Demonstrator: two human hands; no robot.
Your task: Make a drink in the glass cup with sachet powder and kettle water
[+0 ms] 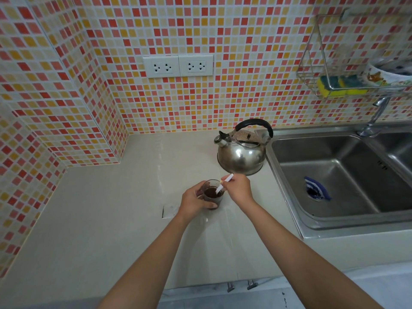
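1. Glass cup (213, 195): one, a small clear round tumbler holding dark brown liquid, standing on the pale, smooth counter (100, 219) in front of the kettle, with both hands at it.
2. One steel sink (334, 175), rectangular and shiny, set into the counter to the right; a blue-and-white strainer (316, 188) lies over its drain.
3. One wire rack (330, 63) on the mosaic wall, carrying one yellow-and-green sponge (338, 85) and a printed bowl (383, 75).
4. One kettle (242, 152), rounded polished metal with a black arched handle and a short spout pointing left, standing just beside the sink's edge.
5. Two white double sockets (178, 66), side by side on the tiles.
6. Two bare hands. The left hand (196, 200) is curled around the cup's near side, gripping it. The right hand (238, 188) pinches one thin white stick (223, 184) between its fingertips; the stick's lower end dips into the liquid.
7. One small flat pale wrapper (169, 211) lies on the counter, just left of the left wrist.
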